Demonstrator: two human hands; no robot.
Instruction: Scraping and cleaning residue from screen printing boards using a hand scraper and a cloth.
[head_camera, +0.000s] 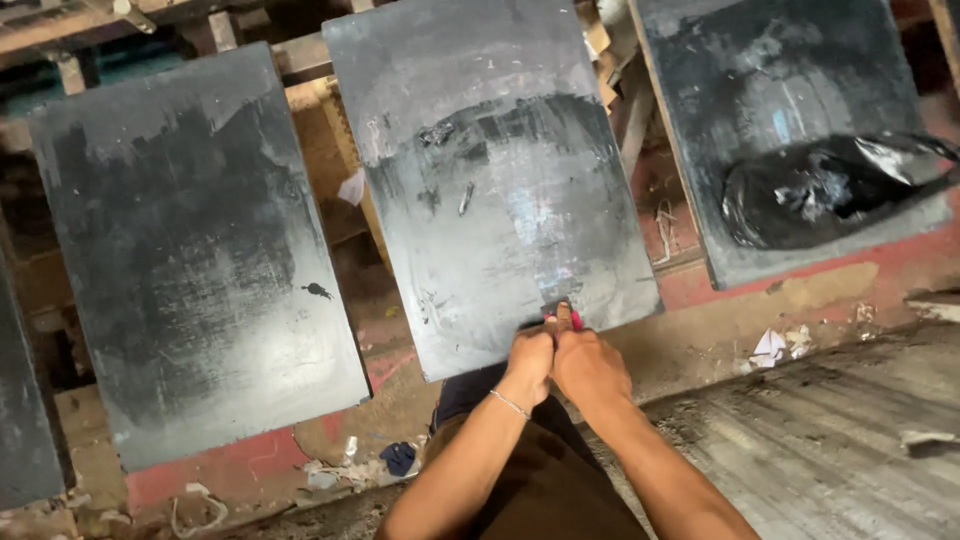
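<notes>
Gripping a small pink thing (562, 317) together, the left hand (527, 363) and right hand (590, 367) press the dark board (500, 190), which might slip sideways.

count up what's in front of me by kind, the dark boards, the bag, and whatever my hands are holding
Dark grey boards: 4 (left edge, left, middle, right)
Black plastic bag: 1
Small pink object, held by left hand and right hand: 1
Total: 6
</notes>
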